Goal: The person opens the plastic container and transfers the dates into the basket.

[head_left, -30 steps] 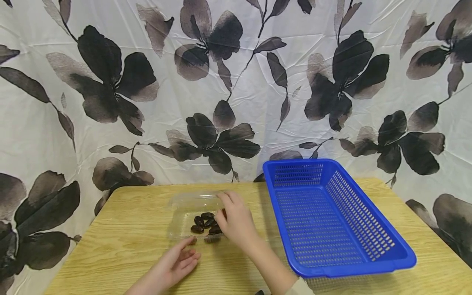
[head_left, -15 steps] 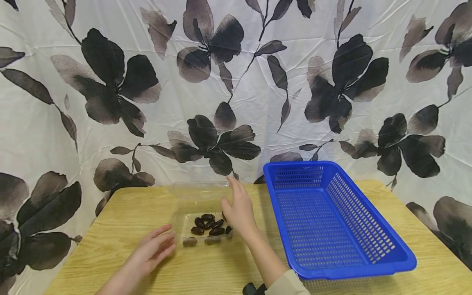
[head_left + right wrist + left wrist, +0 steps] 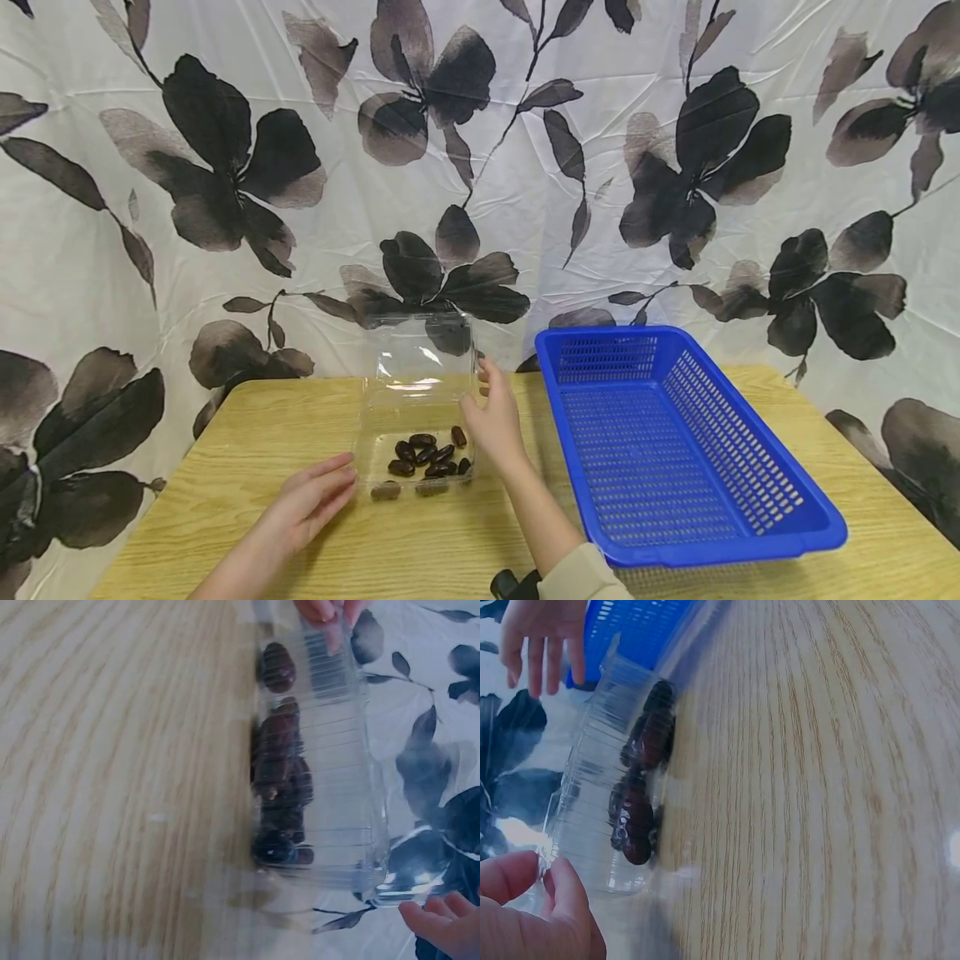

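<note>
A clear plastic clamshell container (image 3: pixel 367 433) stands on the table with its hinged lid (image 3: pixel 420 362) raised at the back. Several dark brown dates (image 3: pixel 423 454) lie in its base, most in a cluster. My left hand (image 3: pixel 307 504) is at the container's left side; in the left wrist view, the thumb and forefinger of that left hand (image 3: pixel 536 915) pinch the plastic rim. Beside the right side, close to the lid, is my right hand (image 3: pixel 495 417), fingers extended. In the right wrist view its fingers (image 3: pixel 442 922) appear next to the lid, not curled round it.
A blue perforated plastic basket (image 3: pixel 648 458) sits on the wooden table (image 3: pixel 247 433) to the right. A white cloth with dark flowers (image 3: pixel 480 167) hangs behind the table. A black object (image 3: pixel 513 585) shows near the right sleeve (image 3: pixel 585 575).
The lid has swung up and back. My right hand has moved from the lid's edge to the container's right side. My left hand has shifted left from the front to the left side.
</note>
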Demonstrator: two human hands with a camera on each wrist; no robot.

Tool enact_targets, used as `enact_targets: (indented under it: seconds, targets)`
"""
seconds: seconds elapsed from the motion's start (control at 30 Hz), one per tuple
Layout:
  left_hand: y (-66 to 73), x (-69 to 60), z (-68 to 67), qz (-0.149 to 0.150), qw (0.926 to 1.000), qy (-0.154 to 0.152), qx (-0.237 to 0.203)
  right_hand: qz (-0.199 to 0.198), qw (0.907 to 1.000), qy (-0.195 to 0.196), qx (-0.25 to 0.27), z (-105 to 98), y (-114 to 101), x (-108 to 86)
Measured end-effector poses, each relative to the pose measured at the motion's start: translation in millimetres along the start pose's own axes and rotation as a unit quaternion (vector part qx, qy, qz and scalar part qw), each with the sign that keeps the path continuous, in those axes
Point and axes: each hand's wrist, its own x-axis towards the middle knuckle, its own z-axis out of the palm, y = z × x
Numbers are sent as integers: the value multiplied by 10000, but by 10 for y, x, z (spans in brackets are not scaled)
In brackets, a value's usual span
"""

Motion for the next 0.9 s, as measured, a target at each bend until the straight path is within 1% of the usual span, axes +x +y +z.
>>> enact_targets:
  seconds: [0.07, 0.13, 0.23, 0.33, 0.37, 0.43, 0.47, 0.53, 0.57, 0.63, 0.7, 0.77, 0.8, 0.83, 0.87, 0.9]
  targets:
    - [-4, -1, -3, 18, 10000, 26, -15, 61, 9998, -140, -96, 8, 23, 0]
    - [-9, 0, -2, 27, 10000, 83, -45, 133, 9987, -365, -318, 17, 40, 2]
    - [-19, -2, -8, 71, 10000, 39, -53, 216, 9936, -780, -793, 30, 43, 1]
    - [-19, -5, -2, 62, 9999, 132, -83, 210, 9851, -1098, -1308, 56, 37, 10]
    - [-19, -8, -4, 62, 9999, 96, -67, 187, 9820, -1183, -1463, 70, 34, 15]
    - [-14, -12, -4, 51, 9999, 130, -68, 147, 9756, -1352, -1724, 109, 32, 33]
    - [-12, -13, -4, 55, 9998, 161, -73, 106, 9716, -1423, -1889, 136, 32, 43]
    - [-7, -18, -7, 72, 9998, 157, -55, -6, 9607, -1566, -2293, 199, 34, 63]
    - [-4, -19, -8, 69, 9998, 153, -55, -127, 9489, -1616, -2708, 241, 43, 78]
    - [0, -19, -8, 73, 9998, 188, -89, -411, 9172, -1643, -3607, 336, 66, 86]
    - [2, -24, -5, 76, 9997, 226, -110, -672, 8744, -1608, -4529, 440, 96, 78]
    - [-5, -24, 2, 98, 9996, 249, -92, -847, 8319, -1572, -5254, 533, 136, 56]
    - [-10, -23, 7, 114, 9995, 273, -80, -878, 8198, -1552, -5442, 571, 160, 39]
    - [-16, -22, 11, 134, 9995, 288, -56, -867, 8117, -1552, -5563, 603, 180, 26]
    - [-20, -24, 16, 146, 9995, 291, -34, -914, 8013, -1544, -5707, 626, 203, 18]
    - [-23, -24, 19, 148, 9994, 297, -11, -952, 7957, -1518, -5785, 644, 223, 12]
